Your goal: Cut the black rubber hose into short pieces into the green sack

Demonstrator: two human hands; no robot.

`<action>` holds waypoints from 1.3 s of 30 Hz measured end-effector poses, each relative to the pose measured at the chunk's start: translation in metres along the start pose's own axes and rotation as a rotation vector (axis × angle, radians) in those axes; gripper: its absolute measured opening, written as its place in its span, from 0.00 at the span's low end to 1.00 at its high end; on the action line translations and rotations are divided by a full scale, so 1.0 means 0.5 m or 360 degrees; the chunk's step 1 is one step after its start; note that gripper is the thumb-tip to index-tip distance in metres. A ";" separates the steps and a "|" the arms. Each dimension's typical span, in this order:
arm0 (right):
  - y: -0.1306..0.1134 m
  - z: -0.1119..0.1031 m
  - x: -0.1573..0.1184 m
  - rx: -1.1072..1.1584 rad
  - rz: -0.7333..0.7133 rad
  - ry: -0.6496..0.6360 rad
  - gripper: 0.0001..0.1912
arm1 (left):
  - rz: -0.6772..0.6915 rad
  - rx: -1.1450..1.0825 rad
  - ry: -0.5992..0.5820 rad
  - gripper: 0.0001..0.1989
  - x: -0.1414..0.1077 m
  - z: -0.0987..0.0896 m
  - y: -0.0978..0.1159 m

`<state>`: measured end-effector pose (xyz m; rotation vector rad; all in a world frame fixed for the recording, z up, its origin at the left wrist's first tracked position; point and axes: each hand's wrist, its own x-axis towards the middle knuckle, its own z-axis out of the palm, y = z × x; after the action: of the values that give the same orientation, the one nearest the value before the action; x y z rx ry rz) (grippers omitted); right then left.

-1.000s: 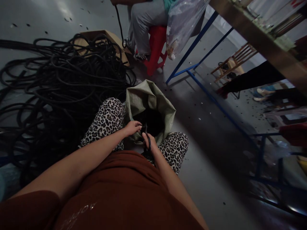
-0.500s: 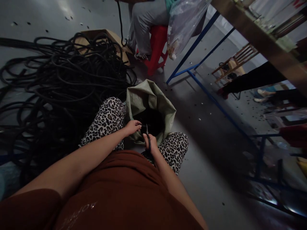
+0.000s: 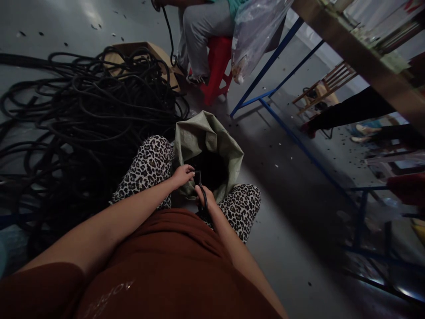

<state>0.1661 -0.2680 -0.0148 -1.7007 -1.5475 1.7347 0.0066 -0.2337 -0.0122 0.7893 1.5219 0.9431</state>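
Over the mouth of a pale green woven sack [image 3: 229,148], my left hand [image 3: 182,175] pinches a small dark piece [image 3: 196,171] that looks like rubber; its exact kind is too small to tell. My right hand [image 3: 206,197] is closed around the black handles of a pair of scissors [image 3: 203,195]. The scissor blades point up toward the dark piece and meet it or nearly so. Dark contents fill the shadowed inside of the sack, which stands between my knees.
A big tangle of black rubber tubing or cord [image 3: 86,106] lies at the left, partly over a cardboard box [image 3: 154,55]. Ahead, a person [image 3: 202,31] sits on a red stool [image 3: 217,62]. A blue-legged table [image 3: 265,66] and a hanging plastic bag [image 3: 254,40] stand at the right.
The scissors have swung slightly left, so their blades now reach the dark piece by my left fingers. The seated person's hand, holding a black cord, has come further into view.
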 end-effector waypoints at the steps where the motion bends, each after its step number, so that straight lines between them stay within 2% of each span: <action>1: -0.002 0.000 -0.001 -0.0009 -0.0003 -0.0010 0.24 | -0.0006 0.0016 -0.0012 0.08 -0.001 0.001 0.000; 10: -0.008 -0.004 -0.003 -0.0033 -0.0036 -0.0011 0.25 | -0.0017 0.0117 -0.0119 0.08 -0.009 0.003 0.002; 21: -0.008 -0.001 -0.004 0.0044 0.0043 -0.0068 0.26 | -0.0036 0.0150 -0.0137 0.07 -0.011 0.005 0.003; 25: -0.014 -0.003 -0.008 -0.0022 -0.0025 -0.0026 0.24 | -0.0050 0.0165 -0.0167 0.07 -0.011 0.005 0.003; 30: -0.020 0.000 -0.014 -0.0022 0.0021 -0.0001 0.24 | -0.0044 0.0200 -0.0151 0.07 -0.010 0.005 0.003; 39: 0.013 0.003 0.005 -0.0333 -0.0222 0.0231 0.22 | -0.0022 0.0165 -0.0171 0.08 -0.009 0.009 0.004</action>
<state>0.1672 -0.2692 -0.0216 -1.7227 -1.7851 1.3922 0.0116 -0.2361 -0.0089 0.8885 1.4897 0.8039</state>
